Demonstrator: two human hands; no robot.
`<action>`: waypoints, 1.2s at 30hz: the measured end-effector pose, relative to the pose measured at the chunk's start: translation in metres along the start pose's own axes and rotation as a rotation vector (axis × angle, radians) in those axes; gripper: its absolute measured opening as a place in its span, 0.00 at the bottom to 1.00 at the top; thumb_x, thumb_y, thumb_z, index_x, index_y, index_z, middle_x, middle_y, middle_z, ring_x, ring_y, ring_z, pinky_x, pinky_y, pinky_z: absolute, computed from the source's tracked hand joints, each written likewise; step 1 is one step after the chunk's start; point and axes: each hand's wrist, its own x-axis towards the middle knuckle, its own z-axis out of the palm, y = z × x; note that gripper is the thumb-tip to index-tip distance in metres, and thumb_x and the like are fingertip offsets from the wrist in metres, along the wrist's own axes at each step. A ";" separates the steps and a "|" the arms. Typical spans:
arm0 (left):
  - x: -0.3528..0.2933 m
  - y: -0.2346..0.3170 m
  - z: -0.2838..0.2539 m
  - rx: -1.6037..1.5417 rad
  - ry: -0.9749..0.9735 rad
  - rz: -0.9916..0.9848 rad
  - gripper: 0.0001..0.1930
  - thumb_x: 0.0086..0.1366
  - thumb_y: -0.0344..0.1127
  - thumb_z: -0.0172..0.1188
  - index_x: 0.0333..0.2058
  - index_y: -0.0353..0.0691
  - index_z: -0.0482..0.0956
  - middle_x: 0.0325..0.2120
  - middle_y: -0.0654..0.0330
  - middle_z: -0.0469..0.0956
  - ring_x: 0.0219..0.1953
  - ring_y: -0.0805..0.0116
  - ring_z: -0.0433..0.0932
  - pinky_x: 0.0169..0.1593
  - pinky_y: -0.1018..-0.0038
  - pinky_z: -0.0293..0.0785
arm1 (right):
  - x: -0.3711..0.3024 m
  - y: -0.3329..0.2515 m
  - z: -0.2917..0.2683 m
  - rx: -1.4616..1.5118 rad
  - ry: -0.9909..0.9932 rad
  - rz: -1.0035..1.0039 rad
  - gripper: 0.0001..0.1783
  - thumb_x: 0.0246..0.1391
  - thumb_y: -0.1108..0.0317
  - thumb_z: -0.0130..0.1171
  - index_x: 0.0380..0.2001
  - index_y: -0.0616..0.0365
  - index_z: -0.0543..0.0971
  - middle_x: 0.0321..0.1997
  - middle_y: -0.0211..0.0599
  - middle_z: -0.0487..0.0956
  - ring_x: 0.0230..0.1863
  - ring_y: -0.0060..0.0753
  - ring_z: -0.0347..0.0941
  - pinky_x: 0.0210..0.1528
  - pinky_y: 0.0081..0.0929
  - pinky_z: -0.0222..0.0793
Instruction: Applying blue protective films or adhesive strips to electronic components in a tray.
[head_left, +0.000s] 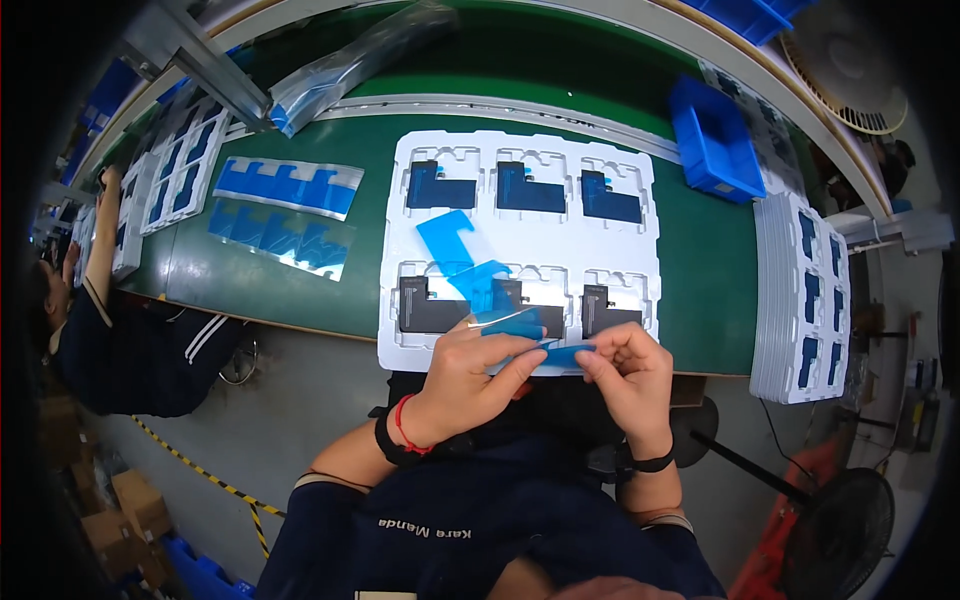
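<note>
A white moulded tray (520, 225) lies on the green table (700, 250) in front of me, with dark L-shaped parts in its pockets. The three far parts are covered in blue film; the near ones are black. My left hand (470, 375) pinches a piece of blue film (520, 325) together with thin tweezers over the tray's near edge. My right hand (625, 370) grips the other end of that blue film (568, 354). Loose blue film pieces (455, 250) lie on the tray's middle.
Two sheets of blue film shapes (285, 185) lie to the left. A stack of white trays (805, 295) stands at the right, a blue bin (712, 140) behind it. Another person (130, 350) sits at the left. A fan (835, 515) stands at the lower right.
</note>
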 end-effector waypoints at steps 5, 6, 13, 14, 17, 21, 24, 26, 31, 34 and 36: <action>0.000 -0.001 -0.001 -0.001 -0.036 -0.068 0.06 0.56 0.27 0.61 0.33 0.34 0.81 0.30 0.55 0.82 0.31 0.64 0.80 0.36 0.75 0.71 | 0.002 -0.005 -0.020 0.066 0.015 0.089 0.06 0.49 0.78 0.63 0.27 0.61 0.75 0.21 0.27 0.76 0.19 0.12 0.69 0.22 0.09 0.64; -0.001 -0.001 -0.003 0.002 -0.036 -0.130 0.06 0.58 0.26 0.59 0.35 0.33 0.80 0.35 0.54 0.82 0.35 0.65 0.81 0.40 0.76 0.73 | 0.005 -0.007 -0.026 0.053 0.070 0.110 0.06 0.49 0.78 0.63 0.26 0.61 0.74 0.20 0.26 0.75 0.18 0.11 0.68 0.20 0.09 0.63; -0.009 -0.019 0.001 -0.365 0.111 -0.281 0.15 0.65 0.21 0.50 0.51 0.30 0.69 0.43 0.49 0.76 0.39 0.66 0.79 0.45 0.75 0.73 | 0.028 0.000 -0.067 -0.123 0.155 0.213 0.06 0.49 0.78 0.62 0.23 0.61 0.74 0.15 0.23 0.72 0.14 0.09 0.63 0.16 0.09 0.55; -0.008 -0.020 0.000 -0.328 0.078 -0.258 0.16 0.64 0.21 0.49 0.52 0.29 0.68 0.43 0.49 0.75 0.39 0.67 0.78 0.46 0.75 0.73 | 0.029 0.001 -0.067 -0.140 0.130 0.215 0.06 0.49 0.78 0.62 0.23 0.61 0.74 0.15 0.23 0.72 0.14 0.09 0.63 0.16 0.09 0.54; -0.007 -0.021 -0.001 -0.326 0.064 -0.262 0.16 0.64 0.21 0.49 0.51 0.29 0.68 0.43 0.49 0.75 0.39 0.67 0.78 0.46 0.75 0.73 | 0.031 0.005 -0.069 -0.154 0.108 0.214 0.07 0.48 0.78 0.63 0.22 0.61 0.74 0.16 0.23 0.73 0.16 0.08 0.63 0.18 0.08 0.54; -0.009 -0.021 0.000 -0.333 0.071 -0.266 0.16 0.64 0.21 0.49 0.51 0.29 0.69 0.42 0.49 0.76 0.39 0.67 0.78 0.45 0.75 0.73 | 0.032 0.004 -0.068 -0.113 0.107 0.227 0.06 0.48 0.78 0.63 0.22 0.61 0.75 0.19 0.25 0.76 0.19 0.08 0.66 0.22 0.08 0.57; -0.008 -0.020 0.000 -0.337 0.069 -0.251 0.16 0.64 0.21 0.49 0.51 0.30 0.69 0.42 0.49 0.75 0.39 0.67 0.79 0.45 0.75 0.73 | 0.032 0.006 -0.069 -0.098 0.096 0.219 0.06 0.48 0.79 0.62 0.22 0.61 0.75 0.20 0.26 0.77 0.20 0.09 0.67 0.23 0.08 0.58; -0.007 -0.020 -0.001 -0.316 0.056 -0.236 0.16 0.64 0.21 0.50 0.51 0.30 0.69 0.42 0.49 0.75 0.38 0.68 0.79 0.45 0.76 0.73 | 0.032 0.005 -0.069 -0.107 0.095 0.220 0.06 0.48 0.79 0.62 0.23 0.62 0.75 0.20 0.26 0.77 0.20 0.09 0.67 0.23 0.08 0.59; -0.008 -0.021 -0.001 -0.323 0.062 -0.240 0.15 0.64 0.21 0.50 0.51 0.30 0.69 0.42 0.49 0.75 0.38 0.68 0.79 0.45 0.76 0.73 | 0.034 0.006 -0.069 -0.113 0.082 0.214 0.05 0.48 0.80 0.62 0.23 0.62 0.76 0.20 0.27 0.77 0.20 0.10 0.68 0.24 0.08 0.60; -0.007 -0.021 -0.001 -0.314 0.061 -0.234 0.15 0.64 0.21 0.50 0.50 0.30 0.70 0.42 0.49 0.75 0.38 0.67 0.79 0.45 0.75 0.73 | 0.034 0.007 -0.069 -0.094 0.083 0.207 0.06 0.48 0.80 0.62 0.23 0.62 0.75 0.19 0.27 0.77 0.20 0.10 0.68 0.24 0.09 0.60; -0.007 -0.021 -0.001 -0.309 0.061 -0.231 0.15 0.64 0.22 0.50 0.50 0.30 0.70 0.42 0.49 0.75 0.38 0.67 0.79 0.45 0.75 0.73 | 0.034 0.007 -0.069 -0.096 0.081 0.207 0.06 0.48 0.80 0.62 0.23 0.62 0.75 0.19 0.27 0.77 0.20 0.10 0.68 0.24 0.09 0.60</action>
